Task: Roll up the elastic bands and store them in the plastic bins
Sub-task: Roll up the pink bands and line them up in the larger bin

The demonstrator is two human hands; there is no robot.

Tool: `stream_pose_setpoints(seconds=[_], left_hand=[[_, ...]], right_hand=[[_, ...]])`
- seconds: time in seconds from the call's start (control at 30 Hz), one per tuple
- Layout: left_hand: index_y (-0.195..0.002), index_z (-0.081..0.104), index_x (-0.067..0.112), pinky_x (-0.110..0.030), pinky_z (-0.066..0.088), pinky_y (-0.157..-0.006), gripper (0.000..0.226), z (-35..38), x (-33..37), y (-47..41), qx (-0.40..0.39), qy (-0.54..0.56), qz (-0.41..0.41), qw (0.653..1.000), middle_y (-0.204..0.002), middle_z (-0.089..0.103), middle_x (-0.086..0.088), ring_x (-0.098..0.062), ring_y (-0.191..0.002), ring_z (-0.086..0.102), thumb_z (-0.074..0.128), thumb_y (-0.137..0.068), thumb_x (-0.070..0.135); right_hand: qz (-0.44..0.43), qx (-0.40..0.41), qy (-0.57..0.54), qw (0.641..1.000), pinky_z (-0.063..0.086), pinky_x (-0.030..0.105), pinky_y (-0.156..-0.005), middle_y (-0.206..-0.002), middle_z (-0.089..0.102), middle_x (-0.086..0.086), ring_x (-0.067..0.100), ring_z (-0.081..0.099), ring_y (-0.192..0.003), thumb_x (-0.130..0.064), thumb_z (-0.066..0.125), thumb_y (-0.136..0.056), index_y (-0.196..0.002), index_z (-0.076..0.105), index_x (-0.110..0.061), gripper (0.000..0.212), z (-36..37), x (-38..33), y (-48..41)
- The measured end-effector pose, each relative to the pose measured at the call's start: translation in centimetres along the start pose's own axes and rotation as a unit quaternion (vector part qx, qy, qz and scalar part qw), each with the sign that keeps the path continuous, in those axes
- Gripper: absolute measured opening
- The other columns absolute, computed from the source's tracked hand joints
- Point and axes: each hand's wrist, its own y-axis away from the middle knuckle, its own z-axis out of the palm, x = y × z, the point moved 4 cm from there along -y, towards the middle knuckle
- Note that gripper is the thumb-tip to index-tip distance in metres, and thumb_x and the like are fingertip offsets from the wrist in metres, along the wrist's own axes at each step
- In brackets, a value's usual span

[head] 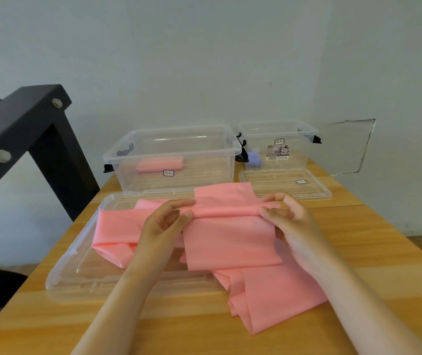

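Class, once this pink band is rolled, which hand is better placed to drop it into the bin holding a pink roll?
Probably the left. The left hand grips the band in front of that large bin, where the pink roll lies; the right hand sits nearer the small bin.

Pink elastic band [230,242], clear bins [171,160] with black latches [107,168], tan wood-grain table [373,242].

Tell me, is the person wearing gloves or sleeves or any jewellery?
No gloves! The left hand and right hand are bare, with no rings in view. The left forearm and right forearm are bare too: no sleeves, watch or bracelets show, right to the picture's edge.
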Motion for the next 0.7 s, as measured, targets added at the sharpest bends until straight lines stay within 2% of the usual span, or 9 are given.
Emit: stream_pose_setpoints(seconds=[0.07,0.17,0.27,0.47,0.57,0.7], left_hand=[[-0.105,0.06,0.023,-0.037,0.04,-0.066,0.015,-0.05,-0.34,-0.09,0.025,0.009,-0.011,1.0,-0.072,0.063,0.003,-0.014,-0.075,0.055,0.063,-0.091,0.018],[-0.092,0.05,0.019,-0.04,0.038,-0.069,0.016,-0.27,-0.72,-0.3,0.064,0.025,-0.015,0.998,-0.072,0.068,0.0,-0.018,-0.076,0.055,0.066,-0.089,0.018],[-0.085,0.051,0.017,-0.035,0.036,-0.066,0.016,-0.39,-0.63,-0.4,0.075,0.036,0.0,0.997,-0.071,0.065,-0.005,-0.02,-0.074,0.053,0.066,-0.088,0.014],[-0.087,0.056,0.011,-0.029,0.037,-0.056,0.011,-0.39,-0.6,-0.49,0.076,0.024,0.005,0.997,-0.069,0.061,-0.004,-0.018,-0.071,0.052,0.066,-0.088,0.01],[-0.088,0.056,0.01,-0.026,0.037,-0.054,0.01,-0.49,-0.73,-0.58,0.08,0.027,0.003,0.996,-0.069,0.061,-0.001,-0.018,-0.073,0.054,0.066,-0.088,0.009],[-0.1,0.06,0.009,-0.034,0.046,-0.073,0.012,-0.44,-0.98,-0.62,0.067,0.048,-0.009,0.997,-0.074,0.068,0.001,-0.016,-0.077,0.059,0.066,-0.089,0.009]], right_hand=[[-0.001,0.011,-0.009,1.0,0.046,0.031,-0.069,-0.077,0.069,0.0,0.013,0.064,-0.072,-0.014,0.071,-0.084,-0.098,0.061,-0.02,0.018,-0.04,0.02,-0.04],[0.0,0.026,-0.001,1.0,0.044,0.03,-0.068,-0.079,0.07,-0.003,0.012,0.064,-0.074,-0.018,0.074,-0.079,-0.096,0.06,-0.019,0.022,0.06,0.13,-0.08],[0.002,0.026,0.005,1.0,0.044,0.032,-0.071,-0.079,0.07,-0.002,0.013,0.064,-0.075,-0.02,0.075,-0.079,-0.093,0.06,-0.019,0.021,0.16,0.28,-0.12],[-0.011,0.033,-0.005,0.999,0.044,0.025,-0.061,-0.072,0.069,-0.003,0.008,0.063,-0.065,-0.014,0.071,-0.083,-0.094,0.06,-0.016,0.015,0.12,0.13,-0.1],[-0.01,0.032,-0.005,0.999,0.044,0.026,-0.062,-0.073,0.069,-0.003,0.008,0.063,-0.066,-0.014,0.071,-0.084,-0.094,0.06,-0.016,0.015,0.12,0.1,-0.09],[-0.015,0.042,-0.002,0.999,0.042,0.02,-0.058,-0.072,0.068,-0.004,0.004,0.062,-0.062,-0.014,0.072,-0.083,-0.096,0.059,-0.016,0.018,-0.02,0.07,-0.09]])
